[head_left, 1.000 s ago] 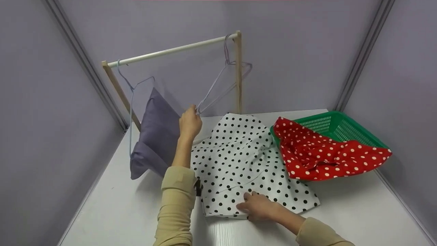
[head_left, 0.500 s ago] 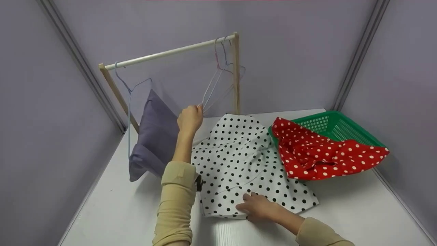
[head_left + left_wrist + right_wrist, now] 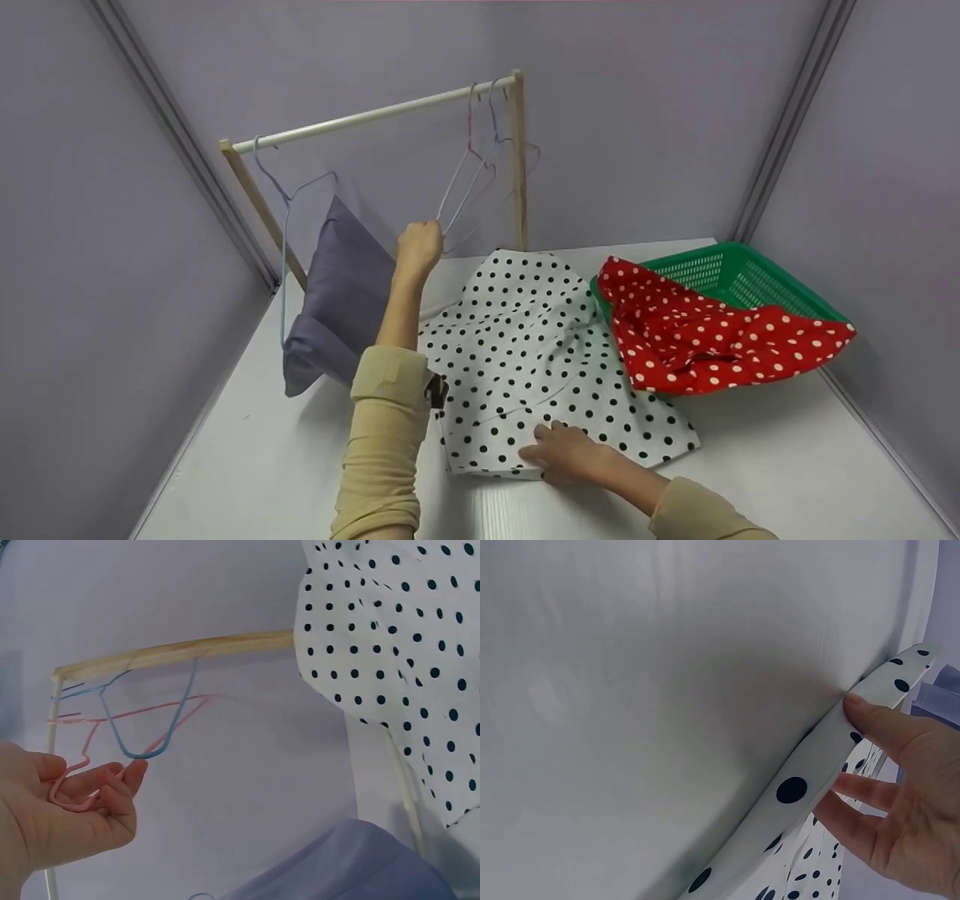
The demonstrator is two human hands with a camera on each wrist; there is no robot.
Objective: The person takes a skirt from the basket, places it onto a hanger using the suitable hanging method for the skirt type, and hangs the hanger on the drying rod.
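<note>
My left hand (image 3: 420, 246) is raised under the rack's right end, its fingers curled round one end of a pink wire hanger (image 3: 88, 741). That hanger is hooked on the rail, as is a blue wire hanger (image 3: 147, 756) whose bent end is right at my fingertips in the left wrist view. My right hand (image 3: 566, 454) rests on the front edge of a white cloth with black dots (image 3: 517, 360), spread on the table. In the right wrist view, the thumb (image 3: 870, 714) lies against the cloth's folded edge and the other fingers are spread apart over its dotted side.
A small rack with a white rail (image 3: 367, 114) and wooden posts stands at the back left. From its left end hangs another blue hanger (image 3: 284, 247) with a purple-grey cloth (image 3: 337, 292). A red white-dotted cloth (image 3: 712, 349) drapes over a green basket (image 3: 739, 259) at right.
My left hand has shifted slightly, and the pink hanger's hook has slid left along the rail, apart from the blue one. My right hand stays in place on the white cloth.
</note>
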